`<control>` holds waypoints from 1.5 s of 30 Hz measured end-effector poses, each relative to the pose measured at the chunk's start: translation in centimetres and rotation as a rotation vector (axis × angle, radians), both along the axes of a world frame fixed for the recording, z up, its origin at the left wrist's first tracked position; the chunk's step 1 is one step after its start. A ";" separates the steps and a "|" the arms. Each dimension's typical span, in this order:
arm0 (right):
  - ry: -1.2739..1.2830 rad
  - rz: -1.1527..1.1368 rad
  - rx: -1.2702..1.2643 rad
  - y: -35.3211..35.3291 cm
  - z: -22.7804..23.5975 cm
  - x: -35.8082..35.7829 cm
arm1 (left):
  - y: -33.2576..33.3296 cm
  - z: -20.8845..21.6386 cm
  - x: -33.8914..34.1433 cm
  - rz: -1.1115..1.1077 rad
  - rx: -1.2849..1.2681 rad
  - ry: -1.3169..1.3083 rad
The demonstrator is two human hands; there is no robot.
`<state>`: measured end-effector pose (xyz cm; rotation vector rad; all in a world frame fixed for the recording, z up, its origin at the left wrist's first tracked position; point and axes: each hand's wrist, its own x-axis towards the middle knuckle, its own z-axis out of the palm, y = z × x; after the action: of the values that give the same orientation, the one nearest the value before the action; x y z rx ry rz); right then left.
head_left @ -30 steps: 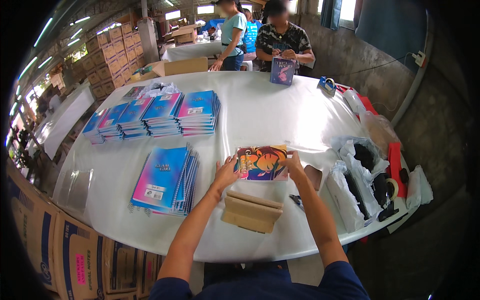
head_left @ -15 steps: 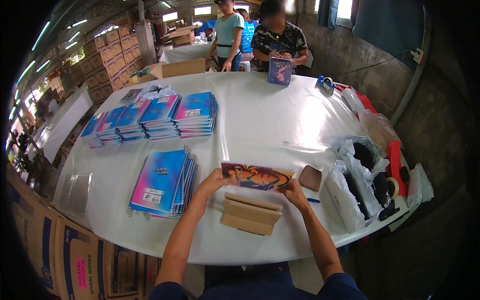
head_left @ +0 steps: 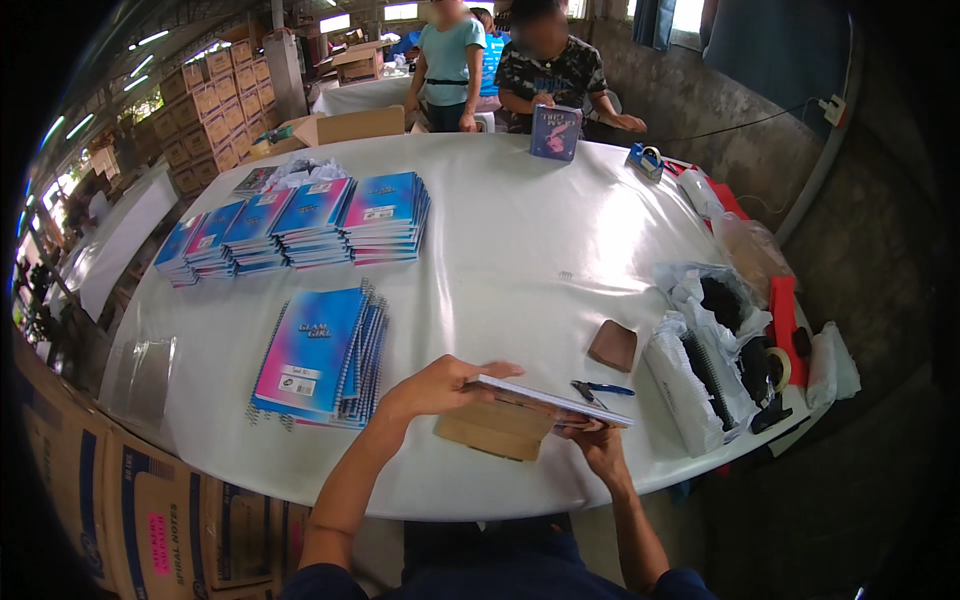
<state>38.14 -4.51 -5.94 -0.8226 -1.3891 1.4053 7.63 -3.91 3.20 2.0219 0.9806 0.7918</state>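
Note:
A spiral notebook point(head_left: 555, 402) is tilted nearly edge-on in front of me, above a folded cardboard stand point(head_left: 488, 432). My left hand point(head_left: 447, 387) is at its left end, with fingers reaching over the top, slightly blurred, and the thumb by the near edge. From below, my right hand point(head_left: 598, 445) grips the right end, the fingers partly hidden under the notebook. Just beyond it lie blue-handled pliers point(head_left: 603, 388). A brown pad point(head_left: 613, 345) rests farther back. To my left sits a pile of blue-and-pink spiral notebooks point(head_left: 318, 350).
Several notebook stacks point(head_left: 385, 220) stand at the far left. On the right are wrapped black spiral coils point(head_left: 705, 375) and a tape roll point(head_left: 777, 370). A tape dispenser point(head_left: 647, 160) sits at the far edge, near a co-worker holding a purple notebook point(head_left: 555, 133). Cartons point(head_left: 150, 500) are at lower left.
The notebook has turned from showing its colourful cover to nearly edge-on and come nearer. My left hand has shifted over its top, my right hand lower. The pliers now show more fully.

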 end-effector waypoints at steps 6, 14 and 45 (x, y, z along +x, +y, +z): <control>-0.713 0.071 0.349 -0.4 -0.2 -2.1 | -2.0 -5.8 -1.2 0.270 -0.092 -0.627; -0.555 -0.321 0.590 10.2 6.2 4.5 | -4.1 -9.0 -2.1 0.333 -0.270 -0.718; -1.420 -0.509 0.523 22.7 5.0 21.3 | -5.1 -9.8 -3.0 0.474 -0.308 -0.627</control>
<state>59.46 18.16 -0.92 -1.7476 -2.1475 -0.1577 4.62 -8.97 -6.60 1.1644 1.1208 1.3282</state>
